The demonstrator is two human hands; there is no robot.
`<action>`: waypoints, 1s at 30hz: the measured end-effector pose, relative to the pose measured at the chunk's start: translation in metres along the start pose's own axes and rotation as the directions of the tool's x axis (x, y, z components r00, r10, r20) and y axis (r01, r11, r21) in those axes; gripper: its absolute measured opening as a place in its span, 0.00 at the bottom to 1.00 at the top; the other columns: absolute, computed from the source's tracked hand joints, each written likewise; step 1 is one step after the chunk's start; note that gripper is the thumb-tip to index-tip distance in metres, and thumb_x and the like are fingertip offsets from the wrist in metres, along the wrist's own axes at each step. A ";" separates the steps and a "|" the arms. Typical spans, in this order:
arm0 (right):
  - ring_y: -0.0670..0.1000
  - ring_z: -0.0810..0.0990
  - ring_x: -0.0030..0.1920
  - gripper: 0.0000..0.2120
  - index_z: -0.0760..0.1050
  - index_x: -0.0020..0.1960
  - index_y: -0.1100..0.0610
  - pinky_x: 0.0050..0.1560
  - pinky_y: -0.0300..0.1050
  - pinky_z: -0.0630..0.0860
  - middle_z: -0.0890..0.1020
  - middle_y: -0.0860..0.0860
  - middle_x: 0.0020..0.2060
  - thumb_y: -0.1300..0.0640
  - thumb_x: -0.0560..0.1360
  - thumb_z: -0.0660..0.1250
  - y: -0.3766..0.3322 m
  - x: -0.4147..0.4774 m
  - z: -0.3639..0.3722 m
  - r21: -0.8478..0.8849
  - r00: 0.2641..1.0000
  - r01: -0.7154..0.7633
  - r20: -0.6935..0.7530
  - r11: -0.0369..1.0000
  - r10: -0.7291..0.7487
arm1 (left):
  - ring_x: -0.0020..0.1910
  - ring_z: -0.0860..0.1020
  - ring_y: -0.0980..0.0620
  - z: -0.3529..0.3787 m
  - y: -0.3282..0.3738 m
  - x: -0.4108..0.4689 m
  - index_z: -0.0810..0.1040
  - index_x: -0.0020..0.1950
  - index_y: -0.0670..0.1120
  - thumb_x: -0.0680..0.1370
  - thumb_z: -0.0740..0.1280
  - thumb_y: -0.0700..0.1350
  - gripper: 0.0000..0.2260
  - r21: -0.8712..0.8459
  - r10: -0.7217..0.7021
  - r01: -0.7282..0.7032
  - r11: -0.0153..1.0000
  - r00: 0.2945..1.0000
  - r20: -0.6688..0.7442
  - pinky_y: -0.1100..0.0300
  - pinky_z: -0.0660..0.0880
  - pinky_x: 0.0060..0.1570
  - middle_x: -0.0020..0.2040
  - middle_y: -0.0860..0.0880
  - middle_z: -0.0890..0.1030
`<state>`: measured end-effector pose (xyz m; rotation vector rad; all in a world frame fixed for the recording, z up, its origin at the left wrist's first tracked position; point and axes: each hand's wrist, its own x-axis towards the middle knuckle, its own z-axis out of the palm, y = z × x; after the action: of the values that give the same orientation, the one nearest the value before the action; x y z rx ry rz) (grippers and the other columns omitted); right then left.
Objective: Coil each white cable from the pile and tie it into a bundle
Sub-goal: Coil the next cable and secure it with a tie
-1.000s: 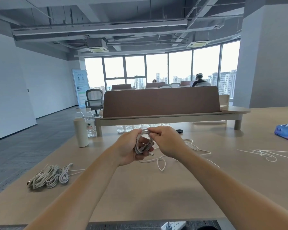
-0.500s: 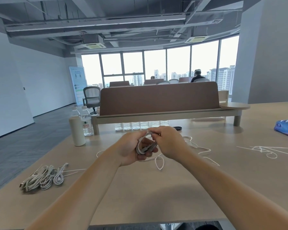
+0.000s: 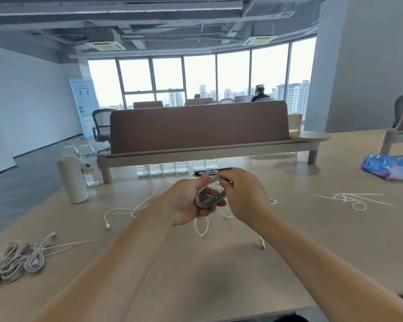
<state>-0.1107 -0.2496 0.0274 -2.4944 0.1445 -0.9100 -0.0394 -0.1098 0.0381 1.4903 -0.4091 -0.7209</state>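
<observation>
Lying across the cupped left hand (image 3: pixel 189 201), fingers curled under, white cable coil (image 3: pixel 210 196) above table (image 3: pixel 312 240); long axis upright-tilted; right hand (image 3: pixel 243 194) pinches its upper end, nearer any tying.

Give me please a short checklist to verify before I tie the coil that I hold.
1. Coil sits in the left hand: ok.
2. Right hand pinches the coil's top: ok.
3. Cable end tucked into the coil: cannot tell.
4. Tie around the coil: cannot tell.
5. Thin white ties lie on the table, to the right: ok.
6. Finished bundles lie apart, at the left: ok.
</observation>
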 end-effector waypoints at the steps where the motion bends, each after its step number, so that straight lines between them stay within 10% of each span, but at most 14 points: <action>1: 0.57 0.79 0.53 0.11 0.82 0.56 0.57 0.55 0.52 0.73 0.83 0.53 0.51 0.60 0.81 0.61 0.007 0.000 -0.005 -0.012 1.000 -0.009 -0.012 1.000 0.009 | 0.34 0.76 0.45 0.008 0.000 0.008 0.80 0.49 0.37 0.85 0.55 0.55 0.23 0.029 0.010 -0.009 1.000 1.000 -0.004 0.57 0.69 0.36 0.44 0.36 0.83; 16: 0.44 0.77 0.34 0.10 0.82 0.48 0.48 0.39 0.42 0.72 0.82 0.41 0.32 0.55 0.81 0.62 0.176 0.004 -0.094 0.283 0.885 -0.415 -0.092 0.865 0.456 | 0.28 0.73 0.48 0.163 -0.014 0.130 0.78 0.59 0.32 0.86 0.55 0.50 0.22 0.116 0.031 -0.042 0.992 0.995 0.096 0.61 0.64 0.28 0.43 0.35 0.85; 30: 0.55 0.81 0.43 0.10 0.82 0.45 0.51 0.43 0.48 0.78 0.82 0.49 0.41 0.60 0.75 0.62 0.345 0.000 -0.130 -0.182 0.719 -0.695 -0.167 0.696 0.674 | 0.27 0.71 0.49 0.262 -0.027 0.222 0.76 0.52 0.35 0.86 0.54 0.48 0.18 0.113 -0.051 0.027 0.993 0.976 0.214 0.62 0.61 0.24 0.39 0.36 0.83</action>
<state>-0.1710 -0.6049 -0.0482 -2.2822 1.1989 -0.6872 -0.0532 -0.4503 -0.0107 1.5309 -0.5945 -0.9085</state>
